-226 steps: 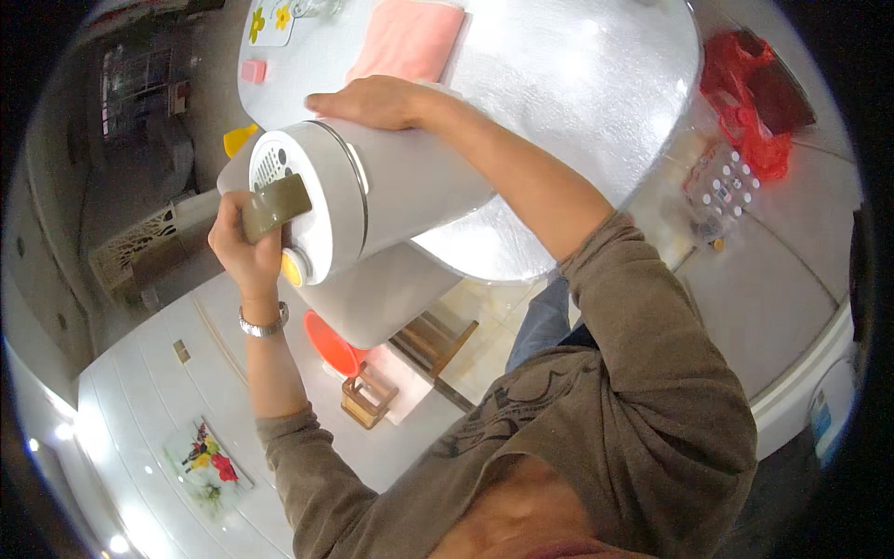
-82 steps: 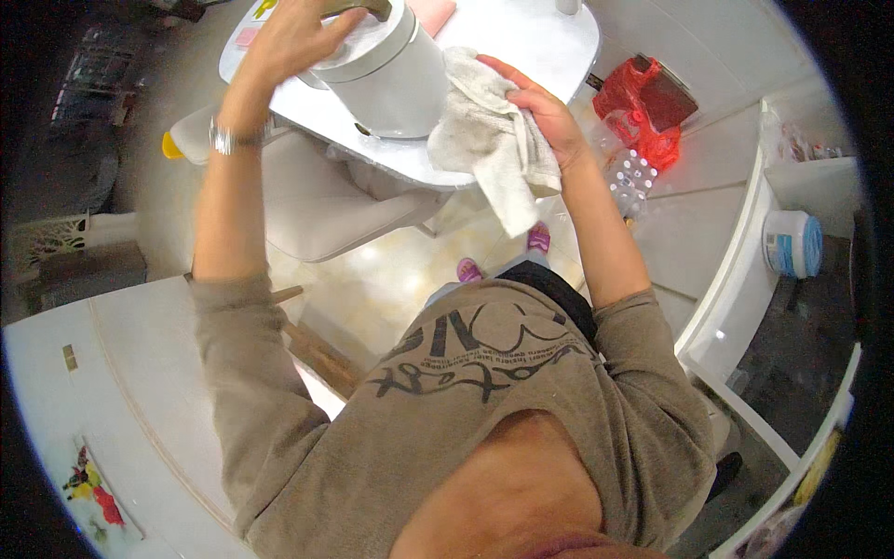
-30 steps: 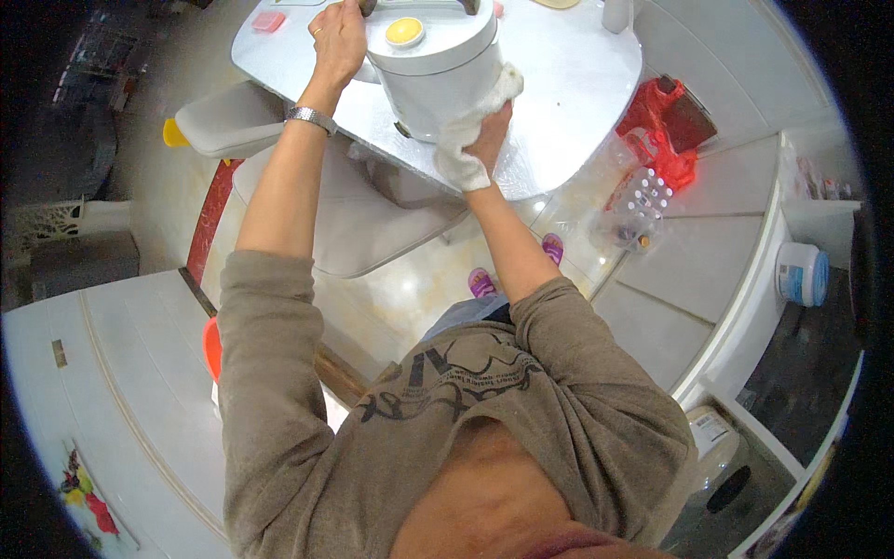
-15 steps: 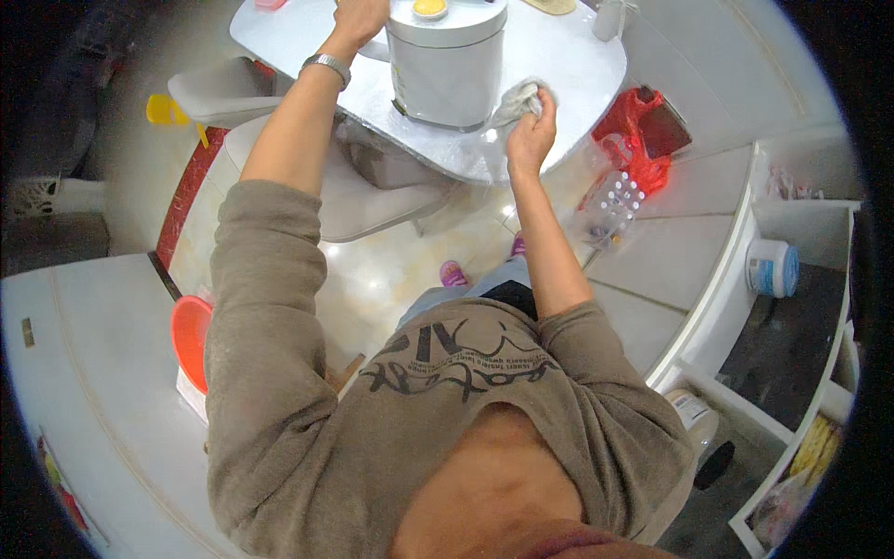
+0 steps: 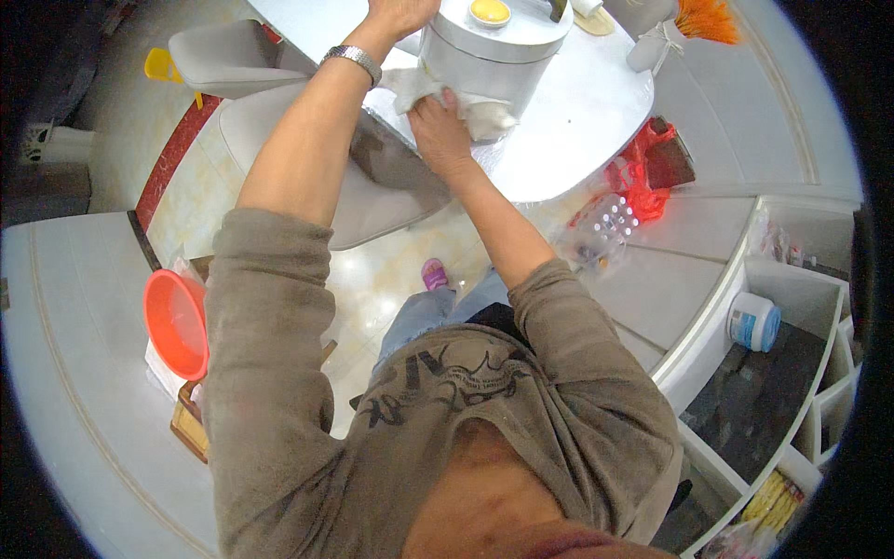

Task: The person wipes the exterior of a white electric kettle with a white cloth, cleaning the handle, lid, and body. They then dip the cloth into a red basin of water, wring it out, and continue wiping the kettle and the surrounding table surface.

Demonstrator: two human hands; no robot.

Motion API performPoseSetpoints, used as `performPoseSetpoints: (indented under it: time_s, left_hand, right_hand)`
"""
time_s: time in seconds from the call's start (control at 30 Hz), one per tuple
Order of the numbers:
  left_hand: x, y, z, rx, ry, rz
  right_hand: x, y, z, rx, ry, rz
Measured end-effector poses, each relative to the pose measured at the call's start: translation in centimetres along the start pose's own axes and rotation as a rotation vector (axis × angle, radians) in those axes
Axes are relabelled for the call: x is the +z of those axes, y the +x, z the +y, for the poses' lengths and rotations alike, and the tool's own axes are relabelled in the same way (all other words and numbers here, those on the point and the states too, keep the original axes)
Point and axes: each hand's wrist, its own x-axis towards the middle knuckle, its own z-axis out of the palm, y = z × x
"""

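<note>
A white cylindrical appliance (image 5: 484, 70) with a yellow button (image 5: 490, 12) stands upright near the front edge of the white table (image 5: 596, 140). My left hand (image 5: 399, 17) is at the upper left of its lid with curled fingers, partly cut off by the picture's top edge. Low on the appliance's front, my right hand (image 5: 440, 129) presses a bunched white cloth (image 5: 489, 119) against it, fingers bent over the fabric.
Behind stands a vase (image 5: 652, 51) with orange plumes. Two padded chairs (image 5: 223, 56) border the table. A red basin (image 5: 177, 326) is at left. At right are red bags (image 5: 647, 177), packed bottles (image 5: 610, 224) and a shelf unit holding a tub (image 5: 754, 321).
The appliance lay tilted in both hands earlier and now stands upright. Since half a second ago, my right hand and the cloth have moved left from beside the appliance to its lower front.
</note>
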Motion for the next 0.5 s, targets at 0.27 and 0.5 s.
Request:
performPoseSetpoints:
  time_s: [0.27,0.5]
  left_hand:
    - [-0.4,0.0,-0.7,0.012,0.095,-0.101]
    - [-0.4,0.2,-0.6,0.004,0.086,-0.070]
  right_hand:
    - [2.8,-4.3,1.0,-0.222,0.106,0.156]
    - [1.3,-8.2,3.2,0.395,0.850,-0.078]
